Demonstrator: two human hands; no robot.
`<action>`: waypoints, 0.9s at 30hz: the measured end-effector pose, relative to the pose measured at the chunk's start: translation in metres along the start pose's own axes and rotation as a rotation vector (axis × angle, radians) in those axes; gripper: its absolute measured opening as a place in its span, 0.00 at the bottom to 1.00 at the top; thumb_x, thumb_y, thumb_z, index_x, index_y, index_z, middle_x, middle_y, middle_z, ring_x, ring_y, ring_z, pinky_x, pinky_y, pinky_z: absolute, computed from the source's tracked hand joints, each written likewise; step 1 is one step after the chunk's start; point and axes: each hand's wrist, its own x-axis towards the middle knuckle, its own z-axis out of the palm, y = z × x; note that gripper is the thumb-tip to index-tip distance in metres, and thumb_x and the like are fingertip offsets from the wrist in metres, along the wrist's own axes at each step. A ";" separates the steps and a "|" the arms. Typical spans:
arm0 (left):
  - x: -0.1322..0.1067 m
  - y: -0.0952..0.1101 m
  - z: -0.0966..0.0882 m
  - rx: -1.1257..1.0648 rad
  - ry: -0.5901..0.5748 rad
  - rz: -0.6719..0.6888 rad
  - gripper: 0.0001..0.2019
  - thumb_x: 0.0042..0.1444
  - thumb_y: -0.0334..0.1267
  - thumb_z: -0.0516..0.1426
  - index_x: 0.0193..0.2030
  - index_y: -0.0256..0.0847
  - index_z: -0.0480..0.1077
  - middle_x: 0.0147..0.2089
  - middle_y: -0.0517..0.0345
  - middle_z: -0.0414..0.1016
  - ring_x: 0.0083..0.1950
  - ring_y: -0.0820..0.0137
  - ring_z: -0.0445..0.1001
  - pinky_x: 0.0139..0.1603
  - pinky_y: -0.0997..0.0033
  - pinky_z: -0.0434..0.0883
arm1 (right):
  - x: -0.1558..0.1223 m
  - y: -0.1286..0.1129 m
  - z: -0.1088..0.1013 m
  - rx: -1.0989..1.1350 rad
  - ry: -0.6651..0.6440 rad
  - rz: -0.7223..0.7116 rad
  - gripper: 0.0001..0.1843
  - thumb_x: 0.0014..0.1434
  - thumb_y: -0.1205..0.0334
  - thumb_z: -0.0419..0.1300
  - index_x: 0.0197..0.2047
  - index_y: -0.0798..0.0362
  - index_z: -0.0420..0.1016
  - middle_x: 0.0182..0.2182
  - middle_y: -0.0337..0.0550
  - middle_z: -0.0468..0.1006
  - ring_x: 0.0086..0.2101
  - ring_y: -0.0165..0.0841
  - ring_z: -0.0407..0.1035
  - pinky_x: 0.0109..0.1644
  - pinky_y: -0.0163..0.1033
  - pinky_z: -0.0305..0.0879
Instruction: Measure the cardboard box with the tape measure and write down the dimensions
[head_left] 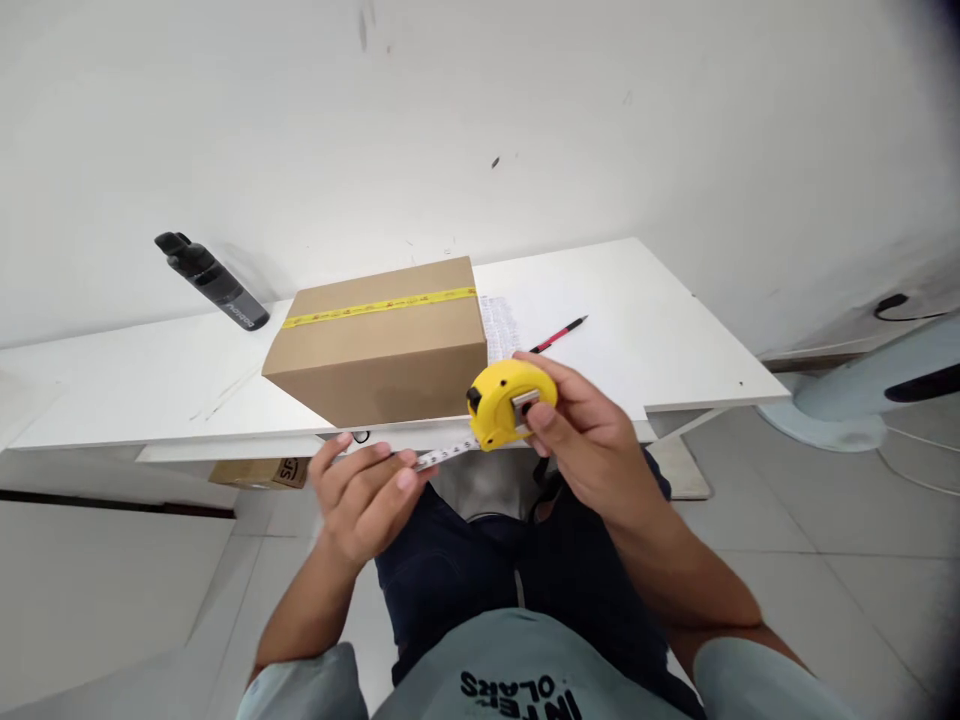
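My right hand point(589, 430) is closed around a yellow tape measure point(504, 400), its thumb by the metal clip on the case. A short length of white blade point(454, 452) with black marks runs out of the case to the left. The blade's free end is pinched between the thumb and fingers of my left hand point(367, 495). Just beyond both hands, a brown cardboard box point(382, 345) with yellow tape along its top sits on the white desk point(660, 330). The fingers of my left hand hide the blade's tip.
A dark water bottle point(214, 282) stands left of the box. Behind the box's right side lie a written sheet point(501, 325) and a red and black pen point(559, 335). Another carton point(259, 473) is below the desk. A pale appliance base point(832, 405) stands on the floor at right.
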 end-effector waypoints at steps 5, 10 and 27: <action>0.009 0.021 0.035 -0.153 -0.072 0.002 0.42 0.57 0.31 0.70 0.73 0.58 0.56 0.35 0.67 0.84 0.39 0.69 0.82 0.66 0.54 0.72 | -0.013 0.010 0.006 0.019 -0.103 0.092 0.32 0.62 0.47 0.70 0.67 0.43 0.75 0.41 0.42 0.81 0.30 0.28 0.69 0.30 0.34 0.71; -0.029 0.007 0.023 -0.114 -0.154 -0.128 0.44 0.58 0.39 0.71 0.75 0.56 0.53 0.39 0.62 0.83 0.42 0.66 0.83 0.65 0.50 0.73 | -0.014 0.030 -0.018 0.040 -0.050 0.166 0.39 0.62 0.46 0.70 0.73 0.41 0.66 0.45 0.41 0.79 0.29 0.26 0.66 0.31 0.34 0.68; -0.121 -0.054 0.034 -0.332 0.107 -1.199 0.33 0.68 0.62 0.53 0.72 0.45 0.65 0.72 0.41 0.67 0.75 0.54 0.66 0.74 0.51 0.66 | 0.000 0.073 -0.024 0.263 -0.196 0.508 0.47 0.57 0.48 0.75 0.75 0.44 0.64 0.34 0.32 0.70 0.25 0.21 0.56 0.28 0.31 0.57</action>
